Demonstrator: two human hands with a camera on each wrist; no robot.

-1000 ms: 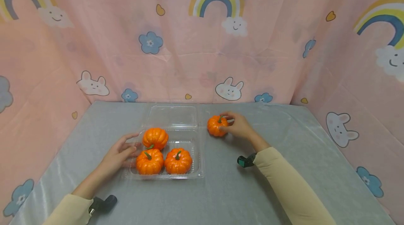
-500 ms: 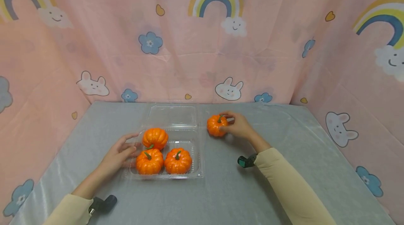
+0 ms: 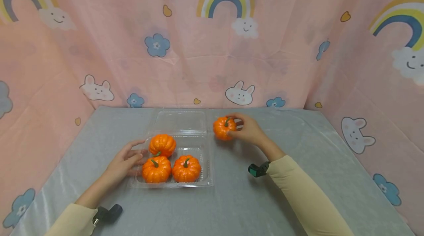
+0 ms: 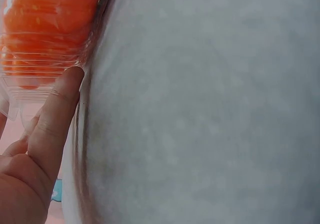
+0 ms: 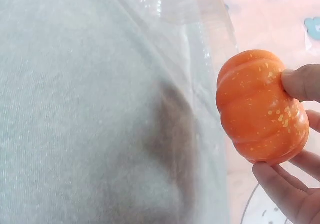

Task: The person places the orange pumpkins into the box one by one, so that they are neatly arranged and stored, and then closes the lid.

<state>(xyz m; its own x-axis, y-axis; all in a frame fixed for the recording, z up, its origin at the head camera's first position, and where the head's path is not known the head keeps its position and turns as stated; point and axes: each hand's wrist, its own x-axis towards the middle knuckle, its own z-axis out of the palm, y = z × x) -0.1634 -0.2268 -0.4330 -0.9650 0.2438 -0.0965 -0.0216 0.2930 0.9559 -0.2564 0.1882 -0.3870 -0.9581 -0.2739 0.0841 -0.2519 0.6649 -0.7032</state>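
My right hand (image 3: 249, 130) grips a small orange pumpkin (image 3: 225, 128) between thumb and fingers, to the right of a clear plastic clamshell box (image 3: 209, 162). In the right wrist view this pumpkin (image 5: 262, 109) is raised, its shadow lying apart on the cloth. Two upright pumpkins, front left (image 3: 156, 169) and front right (image 3: 186, 169), sit in the box's tray; a third pumpkin (image 3: 162, 145) lies tilted at the back left. My left hand (image 3: 124, 162) rests at the box's left side with extended fingers. In the left wrist view a fingertip (image 4: 75, 74) touches the ribbed wall.
The box's transparent lid (image 3: 180, 122) lies folded open toward the back. Grey cloth (image 3: 232, 206) covers the table. A pink printed curtain (image 3: 198, 70) encloses the back and both sides.
My right hand has lifted the pumpkin slightly and shifted it a little left toward the box. The left hand and the box's pumpkins have stayed put.
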